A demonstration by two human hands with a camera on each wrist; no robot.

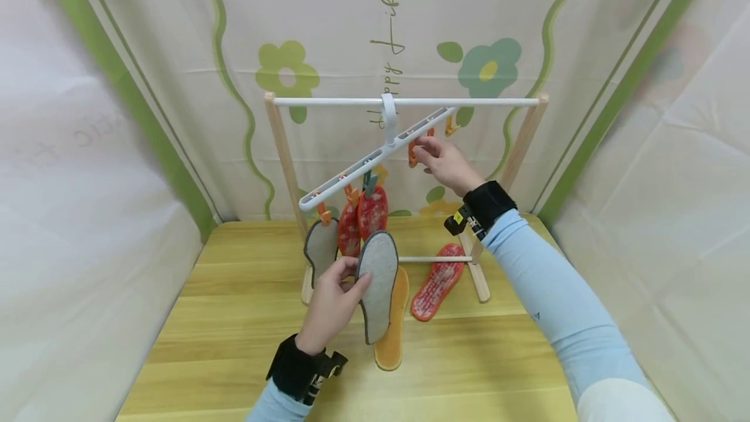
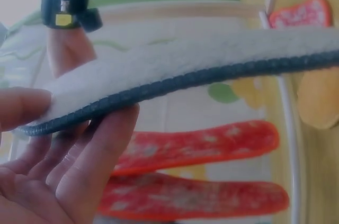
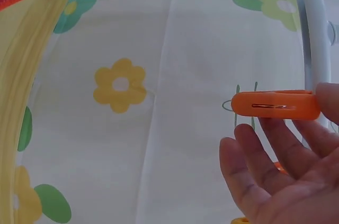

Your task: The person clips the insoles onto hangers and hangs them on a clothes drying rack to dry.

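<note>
My left hand (image 1: 342,292) holds a grey felt insole (image 1: 379,285) upright above the table. In the left wrist view its thumb lies on the fleecy top of the insole (image 2: 201,57) and its fingers (image 2: 100,150) are under the dark stitched edge. My right hand (image 1: 438,156) is raised to the tilted white hanger (image 1: 375,158) and pinches an orange clip (image 1: 413,152) on the hanger's high arm. The right wrist view shows that clip (image 3: 275,106) between thumb and fingers (image 3: 265,155). A grey insole (image 1: 321,247) and two red ones (image 1: 372,211) hang from clips on the low arm.
The hanger hooks over the white bar (image 1: 328,101) of a wooden rack (image 1: 286,155) at the back of the yellow table (image 1: 222,318). An orange insole (image 1: 394,334) and a red insole (image 1: 438,282) lie under it. Flowered cloth walls close in all around.
</note>
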